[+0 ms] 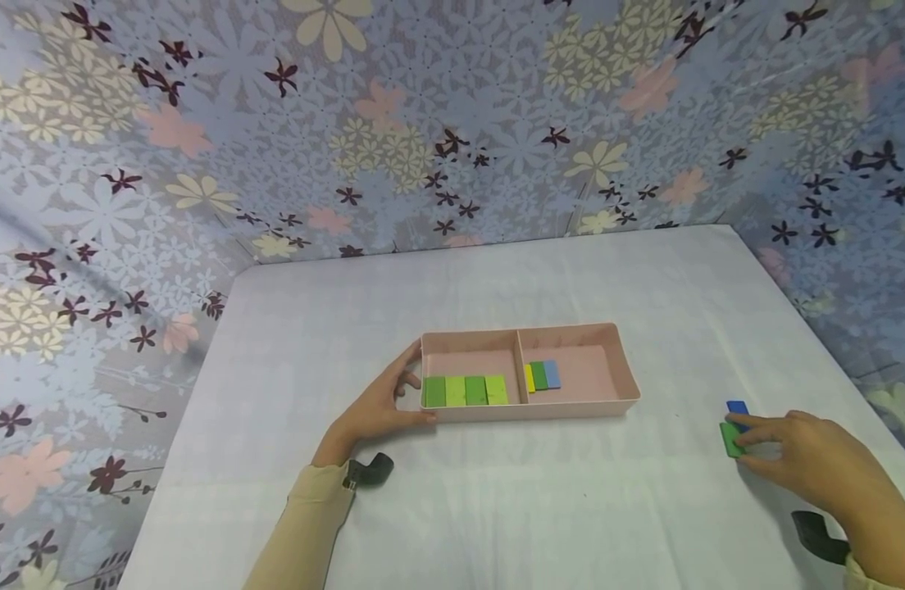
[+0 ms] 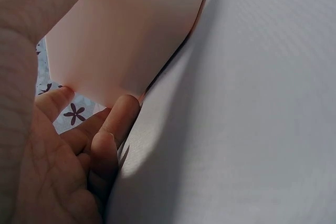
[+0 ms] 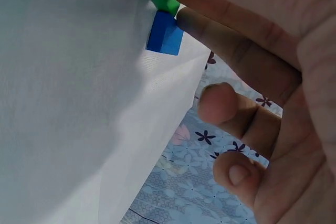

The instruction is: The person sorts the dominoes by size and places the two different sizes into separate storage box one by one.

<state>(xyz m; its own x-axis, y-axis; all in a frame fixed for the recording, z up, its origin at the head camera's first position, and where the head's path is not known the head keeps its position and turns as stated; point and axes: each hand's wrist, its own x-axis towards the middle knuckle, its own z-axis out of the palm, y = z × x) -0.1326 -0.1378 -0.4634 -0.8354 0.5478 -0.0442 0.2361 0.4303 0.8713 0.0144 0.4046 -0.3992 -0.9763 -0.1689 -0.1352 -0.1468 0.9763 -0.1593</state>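
A shallow pink two-compartment box (image 1: 570, 409) stands on the white-covered table. My left hand (image 1: 382, 403) holds its left end, thumb along the front wall and fingers at the end wall; the left wrist view shows the fingers bent against the box wall (image 2: 121, 35). To the right of the box, my right hand (image 1: 814, 455) pinches a green block (image 1: 729, 440) between thumb and fingers at the table surface. A blue block (image 1: 737, 406) lies right behind the green one, with a fingertip at it; the right wrist view shows this blue block (image 3: 165, 34) touching the green.
Several green and lime blocks (image 1: 456, 392) line the front of the left compartment. Yellow, green and light blue blocks (image 1: 552, 374) lie by the divider (image 1: 522, 369) in the right one. Flower-patterned cloth (image 1: 452, 123) rises behind the table (image 1: 541, 508).
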